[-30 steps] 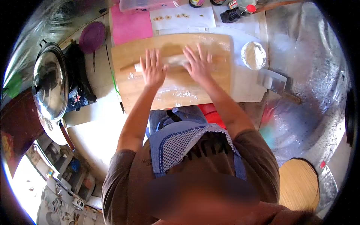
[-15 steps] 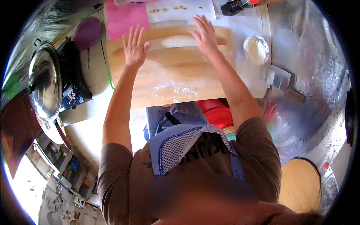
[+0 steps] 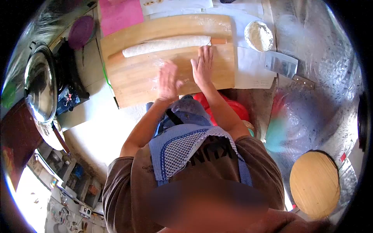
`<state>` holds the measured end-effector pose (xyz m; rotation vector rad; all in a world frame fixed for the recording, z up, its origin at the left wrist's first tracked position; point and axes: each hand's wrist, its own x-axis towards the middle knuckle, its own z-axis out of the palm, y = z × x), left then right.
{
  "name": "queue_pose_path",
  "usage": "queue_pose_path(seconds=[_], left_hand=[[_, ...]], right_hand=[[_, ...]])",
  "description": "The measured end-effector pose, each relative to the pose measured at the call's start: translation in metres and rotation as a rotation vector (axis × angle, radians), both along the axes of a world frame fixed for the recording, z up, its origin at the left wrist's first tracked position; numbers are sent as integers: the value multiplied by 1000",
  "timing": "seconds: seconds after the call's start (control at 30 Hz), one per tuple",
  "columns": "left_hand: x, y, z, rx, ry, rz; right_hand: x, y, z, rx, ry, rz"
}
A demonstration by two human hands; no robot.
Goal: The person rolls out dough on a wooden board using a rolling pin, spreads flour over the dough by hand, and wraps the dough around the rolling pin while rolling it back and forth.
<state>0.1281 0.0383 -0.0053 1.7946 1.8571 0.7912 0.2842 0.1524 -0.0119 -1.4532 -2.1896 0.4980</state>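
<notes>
A pale sheet of dough (image 3: 167, 45) is wrapped around a rolling pin (image 3: 218, 41), whose wooden ends stick out on both sides. It lies slightly slanted across the wooden board (image 3: 124, 83). My right hand (image 3: 203, 66) is open, its fingers stretched out and their tips close to the right part of the dough roll; whether they touch it I cannot tell. Over the floured near part of the board, my left hand (image 3: 168, 80) is open and a little blurred, holding nothing.
Right of the board stand a bowl of flour (image 3: 259, 36) and a cleaver (image 3: 281, 64). A pink sheet (image 3: 120, 16) lies behind it. To the left are a purple round item (image 3: 82, 32) and a large metal lid (image 3: 40, 87). A round wooden board (image 3: 314, 184) sits lower right.
Both hands have drawn back from the far side of the board toward my body, the left one farther and inward. The dough-wrapped pin now shows along its whole length. The view has shifted.
</notes>
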Motion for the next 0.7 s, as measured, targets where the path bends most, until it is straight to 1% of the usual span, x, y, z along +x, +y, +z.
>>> queue_pose_path(seconds=[0.03, 0.07, 0.1, 0.13, 0.17, 0.2, 0.23, 0.3, 0.33, 0.4, 0.43, 0.5, 0.53, 0.6, 0.63, 0.7], left_hand=[[5, -10, 4, 87, 81, -217], [5, -24, -4, 66, 122, -446], [4, -34, -16, 44, 162, -675], [-1, -22, -18, 44, 166, -672], [-8, 0, -25, 72, 532, -655], [-17, 21, -27, 93, 896, -629], [-37, 41, -20, 60, 533, -416], [-73, 54, -1, 125, 377, -369], [-86, 58, 1, 129, 385, -361], [-109, 58, 6, 254, 591, -277], [-122, 69, 10, 351, 506, -81], [-138, 86, 17, 210, 564, 42], [-142, 79, 8, 213, 562, 42], [-141, 64, -12, 135, 648, 10], [-127, 43, -1, 156, 576, 10], [-101, -7, 11, 108, 494, 14]], right_hand=[[1, -4, 0, -11, 139, 92], [7, -14, 3, -83, 317, 167], [14, -23, 8, -81, 320, 169], [22, -31, 11, -119, 351, 162], [28, -34, 12, -162, 382, 159], [30, -31, 7, -114, 420, 159], [29, -23, 8, -120, 423, 162], [16, 14, 29, 95, 260, 190], [3, 36, 41, 101, 266, 198], [-22, 62, 55, 225, 44, 183], [-26, 71, 46, 222, 50, 181], [-27, 88, 34, 227, -176, 271], [-24, 90, 30, 253, -126, 297], [-6, 67, 28, 225, -163, 291], [3, 49, 27, 189, -192, 289], [24, -1, 29, 122, -152, 286]])
